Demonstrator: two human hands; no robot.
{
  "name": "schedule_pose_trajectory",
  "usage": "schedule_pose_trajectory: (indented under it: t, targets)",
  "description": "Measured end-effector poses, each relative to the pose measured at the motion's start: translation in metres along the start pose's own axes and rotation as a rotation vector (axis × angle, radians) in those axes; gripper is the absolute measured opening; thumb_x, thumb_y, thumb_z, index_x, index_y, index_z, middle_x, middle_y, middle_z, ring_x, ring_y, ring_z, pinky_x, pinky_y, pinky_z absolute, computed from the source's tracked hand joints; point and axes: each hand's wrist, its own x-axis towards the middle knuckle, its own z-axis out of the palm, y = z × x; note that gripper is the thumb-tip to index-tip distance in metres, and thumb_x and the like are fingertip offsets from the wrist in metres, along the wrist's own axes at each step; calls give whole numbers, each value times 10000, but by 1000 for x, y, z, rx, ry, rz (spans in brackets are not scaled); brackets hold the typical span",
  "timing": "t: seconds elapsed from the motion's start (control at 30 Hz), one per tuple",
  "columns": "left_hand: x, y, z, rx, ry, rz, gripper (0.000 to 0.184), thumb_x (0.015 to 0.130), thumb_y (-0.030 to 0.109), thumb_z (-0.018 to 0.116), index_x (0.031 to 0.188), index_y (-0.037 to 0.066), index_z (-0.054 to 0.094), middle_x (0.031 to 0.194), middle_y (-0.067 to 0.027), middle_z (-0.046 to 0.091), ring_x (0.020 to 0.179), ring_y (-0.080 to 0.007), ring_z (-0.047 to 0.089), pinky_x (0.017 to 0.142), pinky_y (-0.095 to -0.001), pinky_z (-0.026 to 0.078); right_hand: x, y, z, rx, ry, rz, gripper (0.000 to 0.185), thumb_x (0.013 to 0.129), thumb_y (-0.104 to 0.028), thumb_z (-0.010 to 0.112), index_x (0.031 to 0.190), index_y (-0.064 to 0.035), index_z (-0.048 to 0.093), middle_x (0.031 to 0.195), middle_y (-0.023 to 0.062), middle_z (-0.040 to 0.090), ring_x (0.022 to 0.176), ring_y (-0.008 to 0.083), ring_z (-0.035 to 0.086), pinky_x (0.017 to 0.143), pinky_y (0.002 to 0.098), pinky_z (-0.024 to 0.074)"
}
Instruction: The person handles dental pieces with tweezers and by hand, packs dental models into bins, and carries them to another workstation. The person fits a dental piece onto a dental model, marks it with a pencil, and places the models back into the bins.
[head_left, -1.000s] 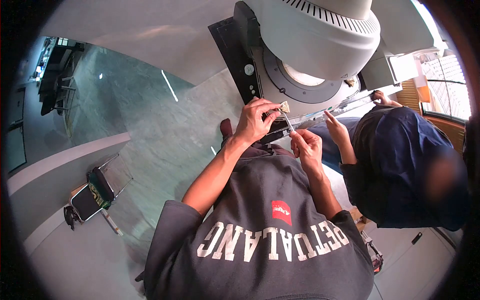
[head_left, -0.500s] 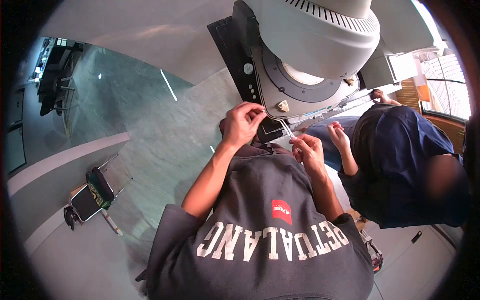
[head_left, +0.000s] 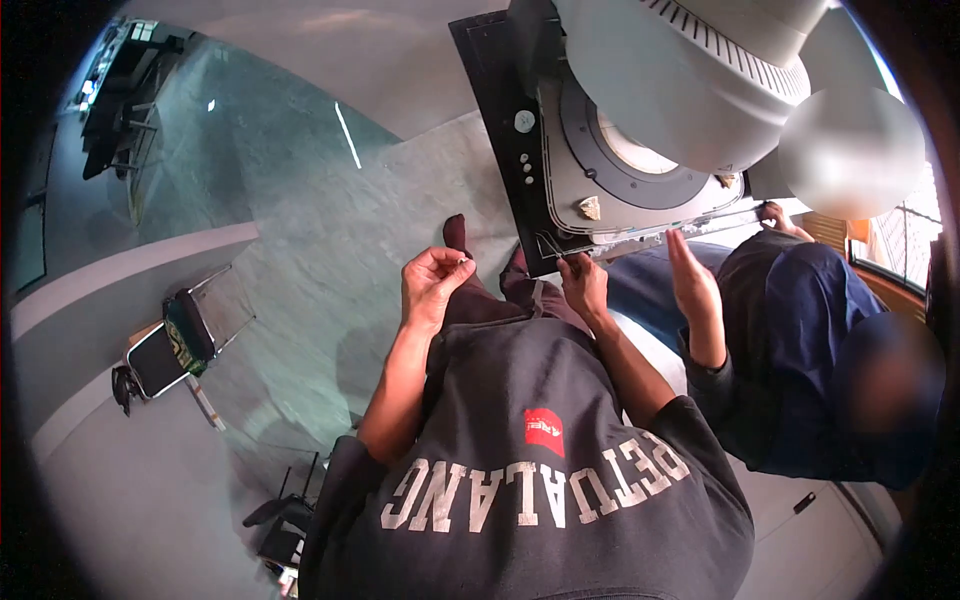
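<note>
My left hand point(head_left: 432, 285) is closed in a pinch, thumb against index finger, on a tiny white piece point(head_left: 464, 261) too small to identify. It hangs over the floor, away from the machine. My right hand point(head_left: 585, 285) is at the front corner of a black base plate point(head_left: 510, 150), fingers closed on thin metal tweezers point(head_left: 547, 243) whose prongs reach over the plate; the fingertips are partly hidden. Beyond stands a white machine point(head_left: 690, 90) with a grey ring point(head_left: 583, 140) on its platform. A small gold-coloured triangular piece point(head_left: 590, 208) sits on that platform.
To my right, another person's raised hand point(head_left: 695, 285) is near the machine's front edge; their other hand point(head_left: 785, 220) touches its far end. A second gold-coloured piece point(head_left: 727, 181) is on the platform. A folding chair point(head_left: 165, 360) stands at left on the grey floor point(head_left: 310, 260).
My left hand has moved down and left, away from the machine corner. My right hand has shifted left, bringing the tweezers low over the black plate. The other person's nearer hand has risen.
</note>
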Motion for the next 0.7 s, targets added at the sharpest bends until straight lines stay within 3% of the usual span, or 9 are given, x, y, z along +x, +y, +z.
schedule_pose_trajectory:
  t: [0.2,0.3,0.43,0.6,0.7]
  targets:
    - [-18,-9,-23,-217,27,-27,165,883,2,790,1033,21,724,939,-52,722,834,-111,661,801,-260,531,-10,8,10,85,-41,59,315,943,-276,711,886,28,655,754,189,707,691,312,714,657,415,532]
    - [-15,-7,-22,-342,29,-75,135,967,76,713,1087,14,704,945,-49,699,846,-127,636,786,-270,518,-18,5,3,185,-57,122,310,971,-272,682,899,30,670,757,159,724,657,244,711,631,381,544]
    - [3,-8,0,-437,-187,-287,221,1030,170,636,1177,9,666,1009,-59,689,901,-134,629,812,-277,515,-41,7,-5,269,-46,196,316,986,-264,668,929,47,681,755,145,725,627,200,703,606,352,539]
    - [18,-19,59,-698,-567,-523,212,1021,283,670,965,87,610,808,21,512,759,-111,492,724,-268,451,-74,-6,-19,359,23,283,329,992,-276,673,938,48,679,756,112,721,616,159,685,591,321,528]
    - [20,-16,87,-673,-506,-619,216,1023,292,662,1006,78,640,824,-2,558,770,-128,519,732,-271,466,-92,-10,-22,462,91,312,316,999,-267,677,935,43,670,765,103,713,621,145,666,577,301,519]
